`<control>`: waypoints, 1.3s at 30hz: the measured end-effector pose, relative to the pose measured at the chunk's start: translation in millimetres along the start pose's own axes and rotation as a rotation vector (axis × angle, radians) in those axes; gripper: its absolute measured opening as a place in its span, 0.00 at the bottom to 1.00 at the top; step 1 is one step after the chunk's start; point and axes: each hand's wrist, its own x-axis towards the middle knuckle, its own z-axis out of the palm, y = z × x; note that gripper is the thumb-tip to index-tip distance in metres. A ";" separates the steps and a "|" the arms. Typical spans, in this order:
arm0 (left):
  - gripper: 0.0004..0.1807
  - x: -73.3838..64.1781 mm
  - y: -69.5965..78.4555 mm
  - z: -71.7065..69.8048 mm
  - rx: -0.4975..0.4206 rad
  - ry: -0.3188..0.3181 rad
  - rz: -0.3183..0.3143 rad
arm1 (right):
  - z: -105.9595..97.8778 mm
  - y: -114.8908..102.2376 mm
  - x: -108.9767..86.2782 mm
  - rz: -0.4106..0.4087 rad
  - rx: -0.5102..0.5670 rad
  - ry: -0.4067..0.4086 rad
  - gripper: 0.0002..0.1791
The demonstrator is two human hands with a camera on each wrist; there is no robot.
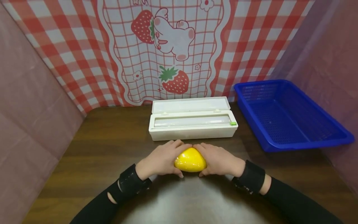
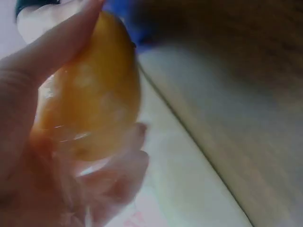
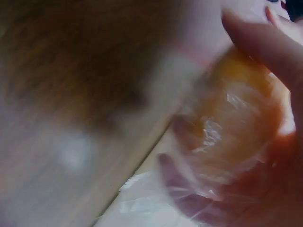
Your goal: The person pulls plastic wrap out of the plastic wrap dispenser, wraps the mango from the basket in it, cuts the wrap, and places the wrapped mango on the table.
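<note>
Between the two hands is a smooth, glossy yellow fruit (image 1: 191,160), rounded and a little longer than wide. Clear cling film (image 3: 210,135) covers it, creased and shiny in the right wrist view. My left hand (image 1: 163,158) grips its left side, thumb toward me and fingers over the far side. From the right, my right hand (image 1: 219,160) grips it the same way, and the fingertips of both hands come close together at its top. Just beyond them stands a white cling film dispenser (image 1: 193,133), lid up, with a film roll (image 1: 193,121) inside.
A blue plastic basket (image 1: 310,145) with perforated sides stands at the right of the brown wooden table (image 1: 112,140). A green slider (image 1: 233,123) sits at the dispenser's right end. A red-checked strawberry cloth (image 1: 246,40) hangs behind, with pink cloth (image 1: 36,93) at the sides.
</note>
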 end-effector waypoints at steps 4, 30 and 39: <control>0.50 0.7 -1.1 -10.5 -0.214 0.221 0.030 | -8.2 6.1 2.3 -0.042 0.126 0.214 0.49; 0.16 47.7 49.4 -47.7 -2.110 1.027 -0.133 | -81.0 -78.8 47.7 -0.396 1.508 1.222 0.16; 0.21 51.5 46.1 -64.6 -2.170 1.090 0.021 | -97.9 -77.1 56.4 -0.473 1.727 1.100 0.19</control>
